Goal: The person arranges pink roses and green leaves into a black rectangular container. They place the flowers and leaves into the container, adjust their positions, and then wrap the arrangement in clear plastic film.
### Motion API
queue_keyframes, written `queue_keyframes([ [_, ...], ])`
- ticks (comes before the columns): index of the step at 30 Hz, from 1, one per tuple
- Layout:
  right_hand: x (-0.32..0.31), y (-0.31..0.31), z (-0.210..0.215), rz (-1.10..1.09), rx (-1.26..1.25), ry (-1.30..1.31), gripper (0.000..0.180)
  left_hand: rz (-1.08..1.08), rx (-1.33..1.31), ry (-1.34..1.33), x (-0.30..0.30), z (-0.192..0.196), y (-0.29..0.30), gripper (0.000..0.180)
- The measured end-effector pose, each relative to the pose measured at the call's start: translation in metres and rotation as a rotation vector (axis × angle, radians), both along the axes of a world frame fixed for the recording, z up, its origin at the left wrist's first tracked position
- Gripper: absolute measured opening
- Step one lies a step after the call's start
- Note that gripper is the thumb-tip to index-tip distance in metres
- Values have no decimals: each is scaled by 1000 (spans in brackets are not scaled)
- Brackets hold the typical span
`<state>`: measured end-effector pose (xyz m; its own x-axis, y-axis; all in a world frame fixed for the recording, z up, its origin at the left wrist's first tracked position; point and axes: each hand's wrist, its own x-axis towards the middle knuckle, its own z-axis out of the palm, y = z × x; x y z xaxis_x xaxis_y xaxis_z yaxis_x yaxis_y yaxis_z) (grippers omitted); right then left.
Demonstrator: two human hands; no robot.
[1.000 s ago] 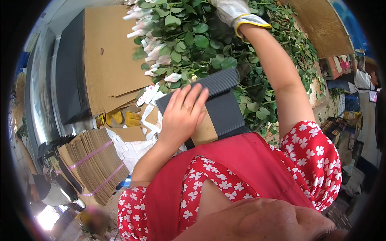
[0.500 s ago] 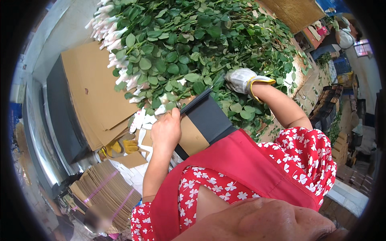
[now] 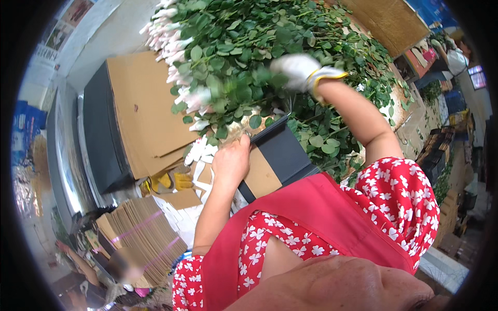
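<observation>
Dark cardboard (image 3: 282, 153) extends rightward from the left hand's grip (image 3: 231, 161).

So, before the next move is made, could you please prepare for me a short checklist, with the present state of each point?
1. Left hand at the edge of the dark board: ok.
2. Board lying fully flat: not ok; its far edge is raised.
3. Right hand over the leafy stems: ok.
4. Right hand's grip on a stem: cannot tell; it is blurred.
5. Both hands gloved: not ok; only the right is, the left is bare.
6. White-wrapped heads all along the pile's left side: ok, as far as visible.
</observation>
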<state>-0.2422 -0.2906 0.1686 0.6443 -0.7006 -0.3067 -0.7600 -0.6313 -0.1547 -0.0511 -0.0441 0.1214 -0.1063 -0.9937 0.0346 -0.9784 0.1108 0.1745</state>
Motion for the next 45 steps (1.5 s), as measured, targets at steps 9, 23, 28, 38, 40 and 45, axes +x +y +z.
queue_keyframes([
  [9, -33, 22, 161, -204, -136, -688, 25, -45, -55, 58, -2, 1, -6, 6],
  [23, 18, 34, -109, -98, 208, 308, 51, -26, 24, 111, 1, 3, 1, 17],
  [28, 42, 31, 34, 224, -145, 179, 26, -9, -23, 119, -1, 7, 9, 17],
  [38, 75, -33, 26, -7, -552, -280, 18, 25, 16, 54, -4, 7, 0, 22],
  [40, 67, -27, 37, -32, -646, -376, 19, 27, 23, 46, -5, 9, 0, 22],
  [45, 9, -97, 44, -143, -795, -136, 23, 18, -12, 52, -3, 7, -3, 22],
])
